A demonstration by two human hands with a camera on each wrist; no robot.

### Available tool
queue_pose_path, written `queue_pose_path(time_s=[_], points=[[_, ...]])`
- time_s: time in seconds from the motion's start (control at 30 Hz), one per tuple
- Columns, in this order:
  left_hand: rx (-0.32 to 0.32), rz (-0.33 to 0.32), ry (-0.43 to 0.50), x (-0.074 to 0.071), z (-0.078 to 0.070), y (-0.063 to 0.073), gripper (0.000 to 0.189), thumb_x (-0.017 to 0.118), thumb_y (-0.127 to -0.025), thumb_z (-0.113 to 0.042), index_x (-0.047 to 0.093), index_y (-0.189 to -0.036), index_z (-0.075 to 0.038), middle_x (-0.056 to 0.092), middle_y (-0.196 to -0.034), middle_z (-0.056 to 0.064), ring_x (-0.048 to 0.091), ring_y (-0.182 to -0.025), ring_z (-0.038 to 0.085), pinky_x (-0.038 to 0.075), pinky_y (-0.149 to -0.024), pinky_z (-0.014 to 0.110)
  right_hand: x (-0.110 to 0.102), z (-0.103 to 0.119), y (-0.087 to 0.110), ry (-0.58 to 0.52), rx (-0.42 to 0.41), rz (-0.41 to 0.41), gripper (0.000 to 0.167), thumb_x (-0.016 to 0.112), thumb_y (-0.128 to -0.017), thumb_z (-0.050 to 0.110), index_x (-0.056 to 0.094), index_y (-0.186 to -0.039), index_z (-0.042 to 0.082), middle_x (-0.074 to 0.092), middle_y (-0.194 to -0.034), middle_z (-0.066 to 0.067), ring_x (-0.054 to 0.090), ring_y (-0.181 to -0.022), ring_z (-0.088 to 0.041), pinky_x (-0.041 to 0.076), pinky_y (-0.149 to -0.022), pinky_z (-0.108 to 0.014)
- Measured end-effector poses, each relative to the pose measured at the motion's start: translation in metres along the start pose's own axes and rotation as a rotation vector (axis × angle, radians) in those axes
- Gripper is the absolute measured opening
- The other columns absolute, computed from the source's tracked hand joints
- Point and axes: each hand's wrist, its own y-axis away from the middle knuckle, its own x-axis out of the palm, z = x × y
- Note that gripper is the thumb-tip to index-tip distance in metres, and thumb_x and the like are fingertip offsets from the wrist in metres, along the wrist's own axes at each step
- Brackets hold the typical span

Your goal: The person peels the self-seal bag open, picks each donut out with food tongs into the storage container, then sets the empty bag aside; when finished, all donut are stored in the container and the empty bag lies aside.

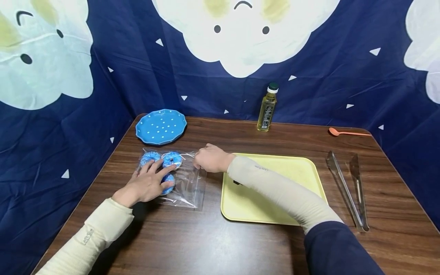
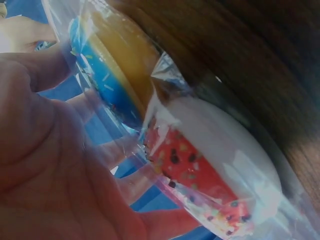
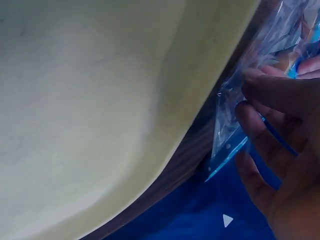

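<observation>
Grip of my right hand (image 1: 211, 158) pinches the bag (image 1: 185, 190) at its far right edge; my left hand (image 1: 146, 186) lies spread over the donuts (image 1: 174, 155) inside. These lie left of the pinch, nearer to my left hand. Tray (image 1: 258, 212) is just right of the bag.

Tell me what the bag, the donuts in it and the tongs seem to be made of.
Bag: thin, glossy clear plastic film, judging by its creases and glare.
Donuts: perhaps foam or soft plastic imitations, since their sides look smooth and evenly coloured; real pastry can't be ruled out.
Tongs: probably polished metal, likely stainless steel, from their silvery sheen.
</observation>
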Motion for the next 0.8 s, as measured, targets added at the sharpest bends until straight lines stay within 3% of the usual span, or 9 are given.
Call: queue_pose_path(time_s=[0.07, 0.2, 0.37, 0.47, 0.6, 0.7, 0.8], points=[[0.001, 0.0, -0.001, 0.0, 0.0, 0.001, 0.058, 0.047, -0.105, -0.049, 0.038, -0.156, -0.024, 0.019, -0.161, 0.024, 0.011, -0.144, 0.053, 0.017, -0.102, 0.08, 0.0, -0.002, 0.002, -0.023, -0.004, -0.009, 0.028, 0.059, -0.089, -0.004, 0.061, -0.076, 0.02, 0.055, -0.074, 0.013, 0.048, -0.072, -0.008, 0.036, -0.076, -0.033], [-0.002, 0.0, 0.001, -0.001, 0.0, 0.001, 0.058, 0.047, -0.104, -0.049, 0.038, -0.156, -0.023, 0.019, -0.161, 0.024, 0.011, -0.144, 0.053, 0.017, -0.102, 0.08, -0.002, -0.006, 0.007, -0.045, -0.001, -0.014, 0.034, 0.058, -0.091, -0.001, 0.048, -0.07, 0.023, 0.046, -0.069, 0.014, 0.04, -0.068, -0.007, 0.031, -0.073, -0.031], [0.002, 0.0, 0.018, -0.003, 0.002, 0.002, 0.058, 0.047, -0.105, -0.048, 0.038, -0.156, -0.023, 0.018, -0.161, 0.024, 0.01, -0.144, 0.053, 0.016, -0.102, 0.08, -0.005, -0.011, 0.015, -0.061, 0.0, 0.003, 0.039, 0.053, -0.087, -0.006, 0.04, -0.066, 0.024, 0.037, -0.065, 0.011, 0.033, -0.064, -0.008, 0.026, -0.07, -0.03], [-0.002, 0.01, 0.027, -0.003, 0.002, 0.002, 0.058, 0.047, -0.105, -0.046, 0.036, -0.157, -0.023, 0.016, -0.161, 0.024, 0.009, -0.145, 0.052, 0.014, -0.103, 0.08, -0.006, -0.011, 0.018, -0.044, 0.008, 0.009, 0.035, 0.055, -0.087, -0.006, 0.05, -0.068, 0.023, 0.047, -0.066, 0.012, 0.042, -0.065, -0.008, 0.032, -0.07, -0.031], [-0.006, 0.011, 0.031, -0.003, 0.002, 0.003, 0.058, 0.047, -0.105, -0.046, 0.036, -0.157, -0.023, 0.016, -0.161, 0.024, 0.009, -0.144, 0.053, 0.014, -0.102, 0.081, -0.005, -0.004, 0.017, -0.021, 0.002, 0.021, 0.025, 0.062, -0.089, -0.001, 0.071, -0.089, 0.022, 0.068, -0.088, 0.015, 0.06, -0.083, -0.006, 0.043, -0.079, -0.034], [0.003, 0.002, 0.027, -0.003, 0.001, 0.002, 0.058, 0.047, -0.105, -0.047, 0.038, -0.156, -0.023, 0.018, -0.161, 0.025, 0.01, -0.144, 0.053, 0.015, -0.101, 0.081, -0.004, 0.005, 0.014, -0.041, -0.031, 0.041, 0.031, 0.064, -0.088, -0.001, 0.075, -0.104, 0.023, 0.071, -0.103, 0.015, 0.063, -0.096, -0.005, 0.045, -0.087, -0.037], [0.01, 0.0, 0.023, -0.002, -0.001, 0.001, 0.057, 0.047, -0.105, -0.047, 0.038, -0.156, -0.023, 0.018, -0.16, 0.025, 0.011, -0.144, 0.053, 0.016, -0.101, 0.081, -0.003, 0.015, 0.011, -0.044, -0.07, 0.059, 0.036, 0.063, -0.086, -0.003, 0.075, -0.106, 0.024, 0.07, -0.105, 0.015, 0.063, -0.098, -0.006, 0.044, -0.092, -0.041]])
